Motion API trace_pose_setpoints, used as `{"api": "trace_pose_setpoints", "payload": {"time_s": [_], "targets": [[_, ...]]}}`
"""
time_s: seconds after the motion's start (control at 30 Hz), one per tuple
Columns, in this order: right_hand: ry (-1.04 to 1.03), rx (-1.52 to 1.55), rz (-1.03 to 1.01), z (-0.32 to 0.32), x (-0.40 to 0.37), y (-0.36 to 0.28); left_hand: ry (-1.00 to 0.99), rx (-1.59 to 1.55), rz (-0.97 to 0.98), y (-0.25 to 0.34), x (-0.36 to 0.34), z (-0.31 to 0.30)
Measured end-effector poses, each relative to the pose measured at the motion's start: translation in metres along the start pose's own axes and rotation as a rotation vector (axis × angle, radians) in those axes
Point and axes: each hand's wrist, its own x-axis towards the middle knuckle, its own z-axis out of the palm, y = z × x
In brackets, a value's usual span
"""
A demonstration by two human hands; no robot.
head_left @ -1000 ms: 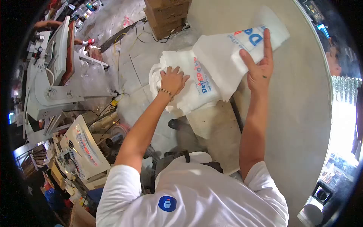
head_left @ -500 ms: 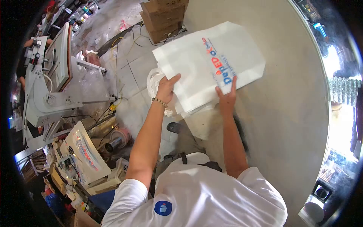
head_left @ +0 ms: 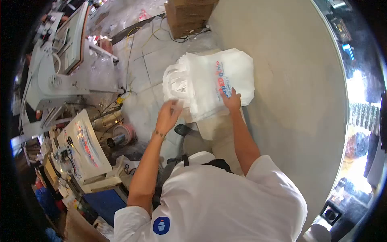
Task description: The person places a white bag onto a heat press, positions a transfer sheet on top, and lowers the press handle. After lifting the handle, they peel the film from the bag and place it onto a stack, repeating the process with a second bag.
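Note:
A stack of white tote bags (head_left: 205,88) with blue and red lettering lies on a low surface ahead of me. Their white loop handles (head_left: 176,82) fan out on the left side. My right hand (head_left: 232,101) rests on the near part of the top bag by the print, fingers spread. Just off the lower left corner of the pile, beside the handles, is my left hand (head_left: 168,115). Its fingers look loosely apart and a little blurred, with nothing visible in them.
A pale smooth board or wall (head_left: 294,109) runs along the right. Cardboard boxes (head_left: 189,18) stand behind the bags. At left is a press-like machine (head_left: 60,86), with a printed sheet (head_left: 86,147) below it. Cables (head_left: 131,38) cross the tiled floor.
The printed bag that both hands held up now lies on the pile. My left hand has come off it toward me; my right hand has moved slightly left and stays on the bag.

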Motion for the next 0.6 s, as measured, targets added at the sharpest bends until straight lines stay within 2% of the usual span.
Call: {"api": "trace_pose_setpoints", "payload": {"time_s": [0.07,0.1,0.17,0.23,0.3,0.33,0.37,0.4,0.43,0.5,0.53,0.57,0.6], "targets": [[0.089,-0.24,-0.075,-0.005,-0.003,-0.041,-0.148,0.029,-0.182,-0.03,-0.061,-0.028],[0.074,-0.256,-0.116,0.0,0.001,-0.048,-0.195,0.058,-0.268,-0.04,-0.098,-0.041],[0.173,-0.326,-0.275,0.016,0.03,-0.049,-0.211,0.243,-0.386,-0.078,-0.177,-0.056],[-0.006,-0.479,-0.315,0.028,0.079,-0.036,-0.131,0.259,-0.521,-0.096,-0.251,-0.07],[-0.094,-0.613,-0.169,0.019,0.094,-0.057,-0.049,0.26,-0.675,-0.101,-0.314,-0.077],[0.071,-0.562,-0.18,0.018,0.085,-0.067,0.094,0.115,-0.77,-0.1,-0.341,-0.079],[0.131,-0.396,-0.211,0.018,0.095,-0.071,0.242,-0.032,-0.853,-0.099,-0.371,-0.079],[0.19,-0.289,-0.504,0.021,0.13,-0.055,0.396,-0.067,-0.808,-0.13,-0.41,-0.06],[0.285,-0.235,-0.415,0.015,0.096,-0.093,0.474,-0.09,-0.855,-0.121,-0.436,-0.05],[0.402,-0.235,-0.657,0.027,0.071,-0.144,0.698,-0.216,-0.846,-0.092,-0.46,-0.041],[0.436,-0.238,-0.845,0.04,0.053,-0.17,0.672,-0.272,-0.909,-0.07,-0.465,-0.046],[0.473,-0.23,-1.03,0.054,0.031,-0.197,0.736,-0.289,-0.934,-0.055,-0.473,-0.046],[0.497,-0.121,-1.259,0.074,-0.003,-0.226,0.617,-0.328,-0.97,-0.042,-0.482,-0.047]]}}
